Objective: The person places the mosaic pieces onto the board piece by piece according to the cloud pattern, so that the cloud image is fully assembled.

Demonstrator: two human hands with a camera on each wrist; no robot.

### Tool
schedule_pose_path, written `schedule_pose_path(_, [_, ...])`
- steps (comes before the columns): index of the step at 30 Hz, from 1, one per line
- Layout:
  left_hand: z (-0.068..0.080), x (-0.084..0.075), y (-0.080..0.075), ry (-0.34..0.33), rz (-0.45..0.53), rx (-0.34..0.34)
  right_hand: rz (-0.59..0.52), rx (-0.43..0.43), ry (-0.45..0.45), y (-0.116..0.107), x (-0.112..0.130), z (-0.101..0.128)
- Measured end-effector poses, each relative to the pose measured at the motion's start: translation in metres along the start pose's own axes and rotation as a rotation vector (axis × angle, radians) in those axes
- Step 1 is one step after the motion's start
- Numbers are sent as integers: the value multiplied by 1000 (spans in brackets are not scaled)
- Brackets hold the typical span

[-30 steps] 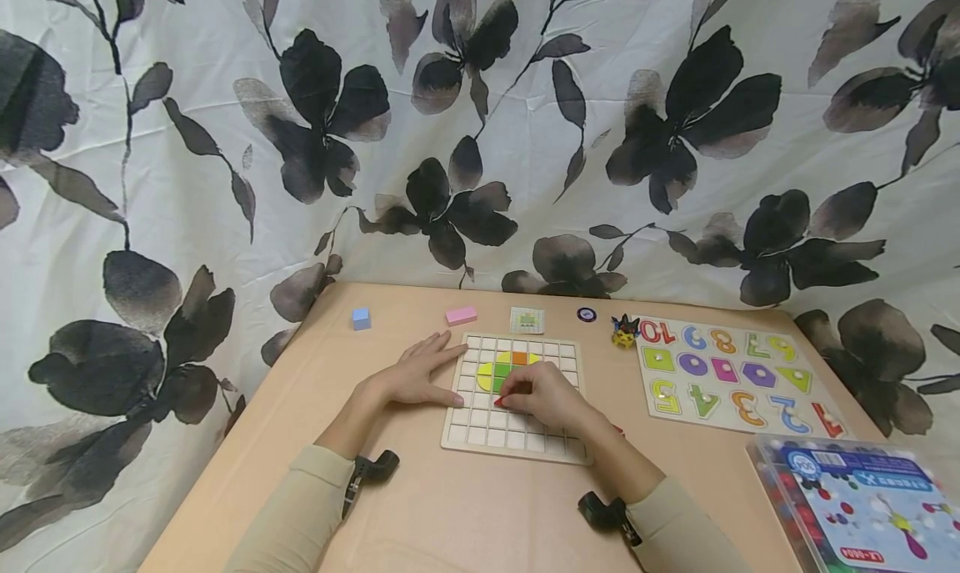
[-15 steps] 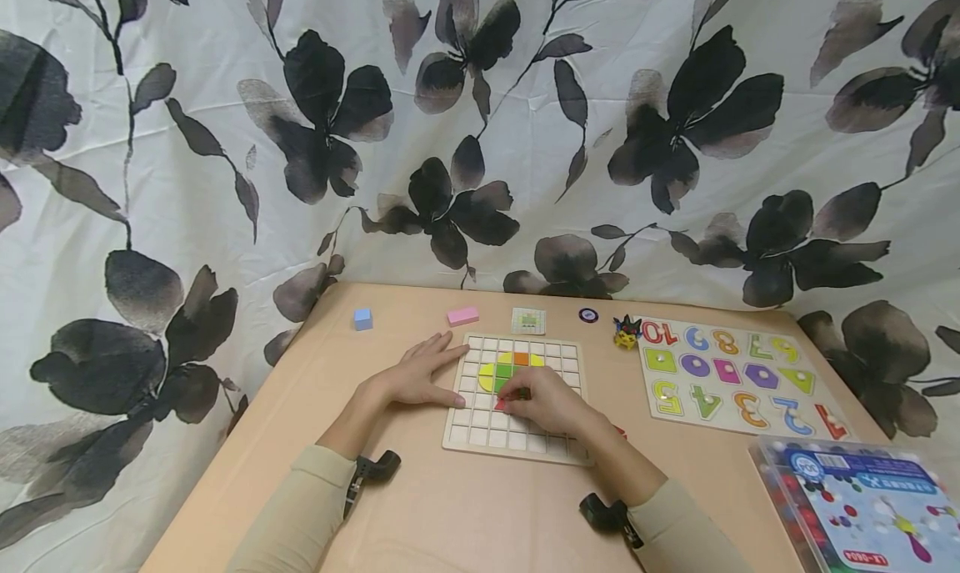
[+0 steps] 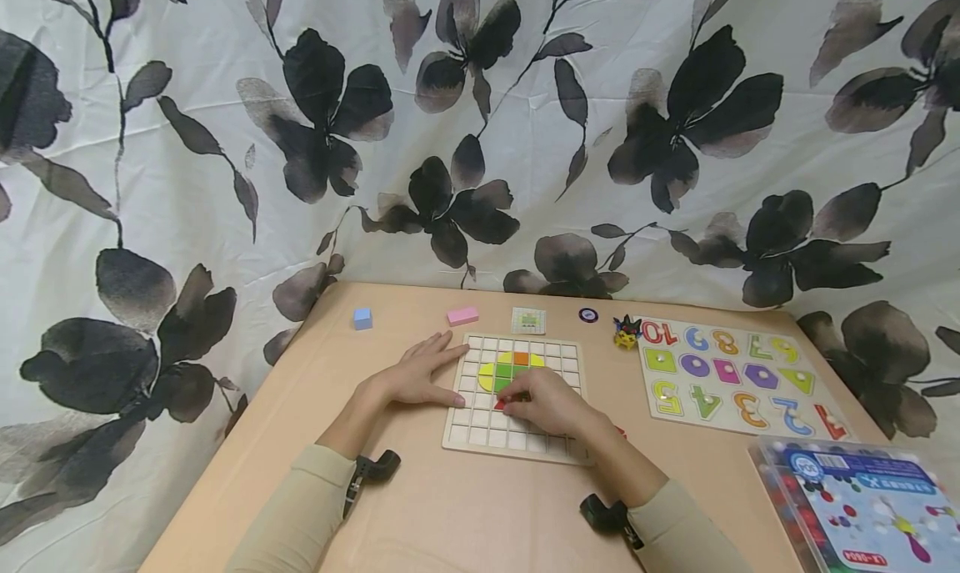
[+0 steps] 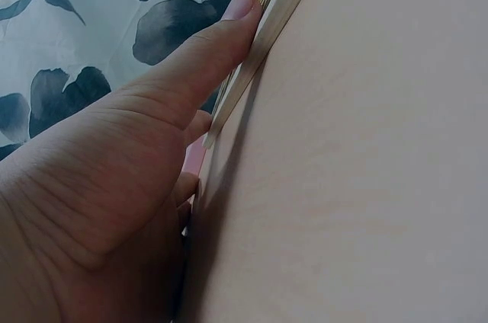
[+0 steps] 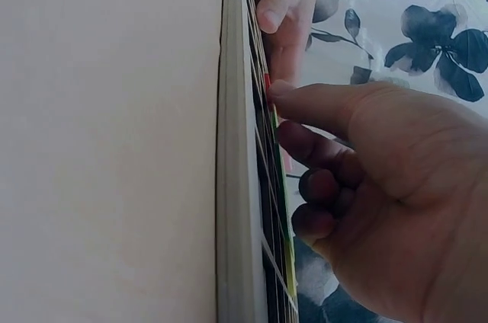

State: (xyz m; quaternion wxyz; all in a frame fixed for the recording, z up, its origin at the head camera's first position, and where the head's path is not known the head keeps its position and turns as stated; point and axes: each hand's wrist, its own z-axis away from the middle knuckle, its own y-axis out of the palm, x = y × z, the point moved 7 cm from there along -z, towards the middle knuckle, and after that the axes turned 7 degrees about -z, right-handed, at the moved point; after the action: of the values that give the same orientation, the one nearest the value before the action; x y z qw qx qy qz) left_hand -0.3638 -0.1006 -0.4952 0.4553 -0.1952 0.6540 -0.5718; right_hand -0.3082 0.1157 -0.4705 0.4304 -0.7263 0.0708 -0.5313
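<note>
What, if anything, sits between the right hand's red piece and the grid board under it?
Nothing visible. The right hand pinches the red piece at the grid board, just below the yellow, green and orange tiles. The left hand lies flat at the board's left edge, off that spot.

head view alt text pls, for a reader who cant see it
A person's right hand presses a red piece into a wooden grid board beside yellow, green and orange pieces, while the left hand lies flat against the board's left edge. A number puzzle sits to the right on the tan table.
</note>
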Motion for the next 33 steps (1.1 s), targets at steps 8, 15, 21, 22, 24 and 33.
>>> schedule_pose_path(8, [1, 0, -1, -7, 1, -1, -31, -47, 2, -16, 5, 6])
schedule_pose_path(15, [1, -1, -1, -4, 7, -1, -29, -124, -1, -42, 8, 15])
schedule_pose_path(21, [0, -1, -1, -3, 4, 1, -50, -172, 37, -64, 2, 28])
schedule_pose_path(22, [0, -1, -1, -3, 6, 1, -53, -178, 46, -67, 1, 30])
schedule_pose_path(24, [0, -2, -1, -3, 7, -1, -63, -189, 60, -73, -2, 34])
schedule_pose_path(33, [0, 0, -1, -15, 18, 1, -39, -194, 112, -96, -13, 47])
